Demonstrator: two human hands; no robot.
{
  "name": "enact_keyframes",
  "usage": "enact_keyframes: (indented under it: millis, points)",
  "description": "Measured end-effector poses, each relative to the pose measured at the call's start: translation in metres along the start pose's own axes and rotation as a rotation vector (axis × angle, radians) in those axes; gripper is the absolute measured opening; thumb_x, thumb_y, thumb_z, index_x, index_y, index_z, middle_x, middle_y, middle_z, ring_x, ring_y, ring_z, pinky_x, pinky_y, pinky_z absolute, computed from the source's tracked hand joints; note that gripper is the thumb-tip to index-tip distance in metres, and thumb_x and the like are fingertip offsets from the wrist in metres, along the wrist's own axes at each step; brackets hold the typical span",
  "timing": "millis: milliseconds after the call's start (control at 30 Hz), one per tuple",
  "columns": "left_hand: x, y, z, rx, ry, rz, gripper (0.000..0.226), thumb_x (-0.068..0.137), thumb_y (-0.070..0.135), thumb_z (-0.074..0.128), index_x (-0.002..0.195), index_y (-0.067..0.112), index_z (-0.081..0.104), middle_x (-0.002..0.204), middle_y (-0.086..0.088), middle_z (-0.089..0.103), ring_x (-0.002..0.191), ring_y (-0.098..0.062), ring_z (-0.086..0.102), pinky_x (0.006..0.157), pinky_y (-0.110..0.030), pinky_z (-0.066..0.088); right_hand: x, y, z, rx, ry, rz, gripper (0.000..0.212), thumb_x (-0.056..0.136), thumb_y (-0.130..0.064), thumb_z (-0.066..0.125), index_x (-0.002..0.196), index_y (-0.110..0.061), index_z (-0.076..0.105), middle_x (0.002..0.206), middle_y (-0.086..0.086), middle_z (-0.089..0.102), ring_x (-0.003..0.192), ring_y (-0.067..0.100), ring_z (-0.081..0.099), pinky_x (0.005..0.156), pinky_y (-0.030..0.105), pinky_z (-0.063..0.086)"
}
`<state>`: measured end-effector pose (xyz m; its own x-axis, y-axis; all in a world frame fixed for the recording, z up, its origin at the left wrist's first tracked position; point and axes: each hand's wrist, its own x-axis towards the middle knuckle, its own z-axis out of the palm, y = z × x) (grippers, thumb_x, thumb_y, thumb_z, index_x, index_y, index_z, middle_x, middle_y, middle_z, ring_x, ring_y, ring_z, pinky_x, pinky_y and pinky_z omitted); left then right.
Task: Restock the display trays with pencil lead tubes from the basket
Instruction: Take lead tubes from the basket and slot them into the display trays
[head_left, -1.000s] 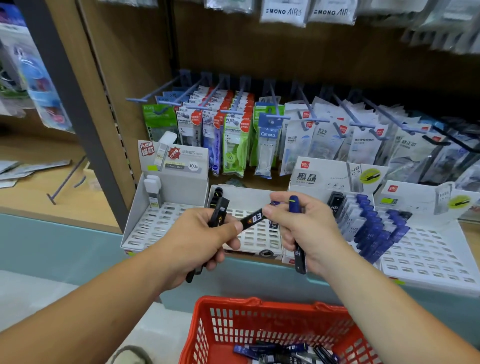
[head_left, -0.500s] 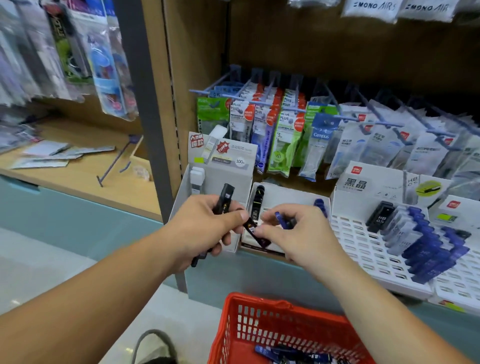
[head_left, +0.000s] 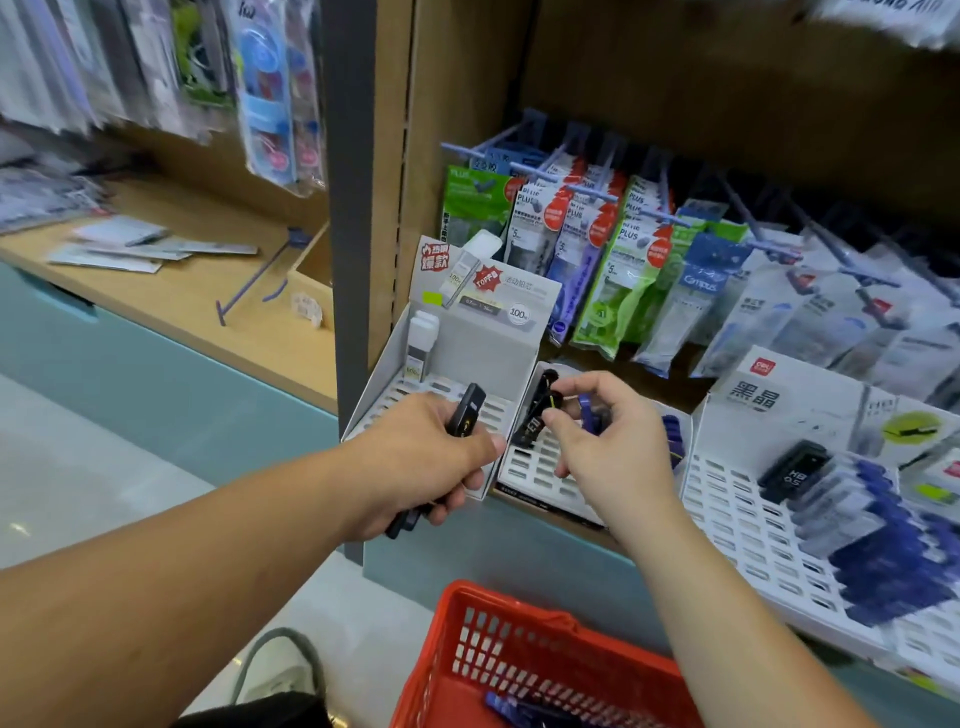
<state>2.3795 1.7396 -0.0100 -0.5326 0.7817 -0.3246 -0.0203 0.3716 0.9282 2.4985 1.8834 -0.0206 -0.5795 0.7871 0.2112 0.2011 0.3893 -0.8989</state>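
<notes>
Nearest, below the middle tray (head_left: 540, 478), the red basket (head_left: 519, 654) holds a few blue lead tubes (head_left: 514, 706). Just left of that tray the left grip (head_left: 421, 457) is closed round a bundle of black tubes (head_left: 467, 410). Directly over it, the right grip (head_left: 608, 441) pinches one black tube (head_left: 535, 421) between thumb and forefinger, low over the slots, with a blue tube (head_left: 589, 410) tucked under its curled fingers. Beyond the tray, hanging packets (head_left: 613, 260) fill the shelf pegs.
</notes>
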Motion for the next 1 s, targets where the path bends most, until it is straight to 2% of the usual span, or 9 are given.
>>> enact_keyframes:
  millis: [133,233,367,467,533,600,733,900,1000]
  points:
    - [0.000,0.000,-0.001,-0.019,0.000,-0.005,0.019,0.100,0.028,0.067,0.092,0.011,0.062,0.061,-0.002,0.058,0.047,-0.013,0.049,0.044,-0.025,0.041,0.004,0.009,0.001,-0.073,0.027,-0.028,0.026,0.092,-0.008,0.073,0.090,-0.033,0.067,0.073,0.001,0.063,0.051,0.015,0.057,0.047,0.028,0.051]
    - [-0.001,-0.001,-0.003,-0.006,0.000,-0.007,0.021,0.100,0.029,0.067,0.088,0.013,0.061,0.059,0.000,0.058,0.045,-0.012,0.049,0.044,-0.025,0.042,0.007,0.014,-0.002,-0.101,0.021,-0.024,0.024,0.092,-0.007,0.073,0.089,-0.030,0.068,0.071,-0.008,0.062,0.053,-0.001,0.056,0.049,0.017,0.044]
    - [-0.006,0.002,-0.005,0.047,-0.013,-0.028,0.029,0.101,0.033,0.066,0.081,0.014,0.059,0.048,0.003,0.054,0.039,-0.011,0.046,0.040,-0.021,0.038,0.005,0.019,0.001,-0.235,0.007,-0.062,0.020,0.092,-0.010,0.074,0.096,-0.030,0.073,0.081,-0.015,0.067,0.071,-0.009,0.060,0.066,0.005,0.044]
    - [-0.010,0.005,-0.004,0.073,-0.025,-0.024,0.029,0.101,0.033,0.066,0.080,0.014,0.059,0.046,0.004,0.053,0.037,-0.010,0.046,0.037,-0.019,0.036,0.005,0.017,0.001,-0.395,-0.059,-0.114,0.028,0.096,-0.021,0.070,0.120,-0.033,0.073,0.098,-0.011,0.067,0.088,0.003,0.062,0.086,0.023,0.053]
    - [-0.011,0.006,-0.003,0.087,-0.043,-0.017,0.027,0.101,0.031,0.066,0.081,0.014,0.060,0.046,0.006,0.053,0.036,-0.008,0.045,0.037,-0.017,0.036,0.002,0.008,-0.003,-0.401,-0.048,-0.161,0.035,0.095,-0.025,0.071,0.128,-0.037,0.069,0.097,-0.011,0.063,0.086,0.003,0.059,0.081,0.015,0.047]
    - [-0.011,0.007,0.000,0.119,-0.079,0.009,0.024,0.100,0.030,0.067,0.084,0.013,0.062,0.050,0.004,0.055,0.037,-0.008,0.046,0.038,-0.019,0.038,0.000,-0.006,-0.006,-0.222,-0.093,-0.132,0.033,0.093,-0.026,0.074,0.124,-0.038,0.070,0.093,-0.013,0.068,0.072,0.001,0.058,0.070,0.013,0.045]
    - [-0.012,0.011,0.007,0.165,-0.156,0.071,0.024,0.099,0.029,0.068,0.084,0.013,0.058,0.048,0.006,0.053,0.037,-0.009,0.044,0.039,-0.022,0.037,-0.012,-0.025,-0.002,0.108,-0.324,0.040,0.012,0.094,-0.015,0.072,0.103,-0.022,0.077,0.055,-0.008,0.061,0.039,0.006,0.046,0.038,0.018,0.035]
    - [-0.010,0.014,0.005,0.180,-0.179,0.069,0.025,0.098,0.030,0.070,0.098,0.006,0.066,0.065,-0.002,0.059,0.042,-0.011,0.047,0.040,-0.022,0.038,-0.007,-0.019,-0.018,0.250,-0.154,0.208,0.004,0.097,-0.014,0.069,0.096,-0.015,0.073,0.046,0.002,0.048,0.037,0.016,0.037,0.040,0.021,0.028]
    - [-0.007,0.010,-0.003,0.169,-0.130,0.043,0.028,0.096,0.035,0.072,0.090,0.009,0.066,0.064,-0.006,0.058,0.048,-0.016,0.046,0.046,-0.027,0.038,-0.006,-0.016,-0.030,0.264,-0.074,0.235,0.007,0.099,-0.015,0.066,0.094,-0.013,0.071,0.047,0.002,0.047,0.041,0.016,0.038,0.040,0.022,0.030]
